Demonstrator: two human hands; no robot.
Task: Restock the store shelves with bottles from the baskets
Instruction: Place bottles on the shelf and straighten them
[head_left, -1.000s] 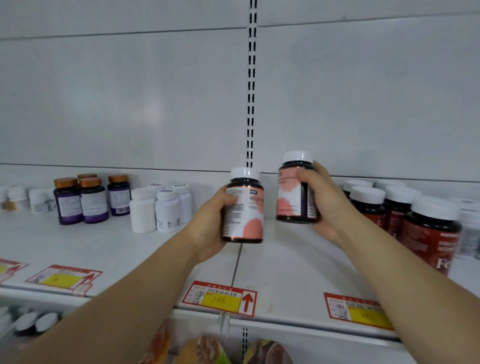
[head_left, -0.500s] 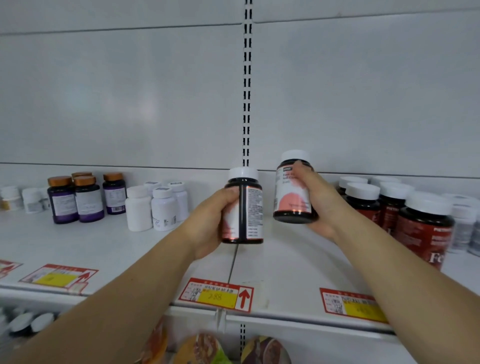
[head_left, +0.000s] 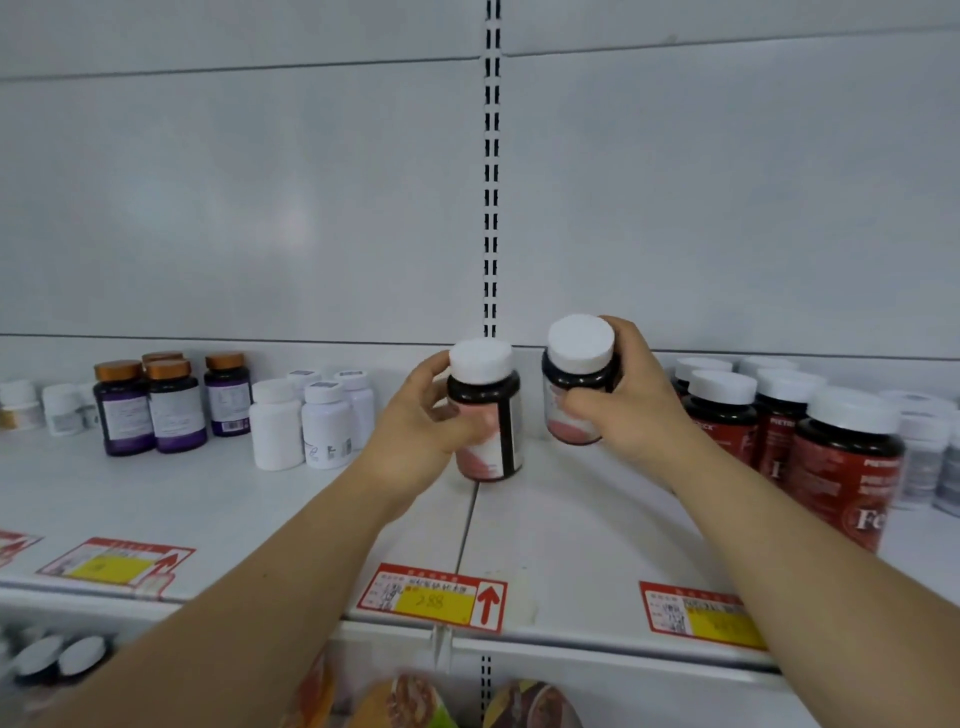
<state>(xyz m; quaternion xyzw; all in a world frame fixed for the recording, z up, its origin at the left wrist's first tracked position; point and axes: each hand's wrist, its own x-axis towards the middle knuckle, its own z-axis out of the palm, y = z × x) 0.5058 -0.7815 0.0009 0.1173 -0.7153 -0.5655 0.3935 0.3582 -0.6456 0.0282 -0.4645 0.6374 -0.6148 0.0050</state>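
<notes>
My left hand (head_left: 415, 431) grips a dark bottle (head_left: 488, 410) with a white cap and pink label, its base at or just above the white shelf (head_left: 561, 519) near the centre seam. My right hand (head_left: 628, 405) holds a second matching bottle (head_left: 576, 384) just to the right and farther back, tilted toward me so the cap top shows. Fingers cover much of both labels. No basket is in view.
Red-labelled dark bottles (head_left: 836, 457) with white caps crowd the shelf's right side. Plain white bottles (head_left: 311, 421) and purple bottles with orange caps (head_left: 156, 405) stand at the left. Price tags (head_left: 434, 597) line the front edge. Packaged goods show on the shelf below.
Both hands have lowered and pushed the bottles farther back onto the shelf. The caps have tipped toward me, and the left bottle has turned in my grip.
</notes>
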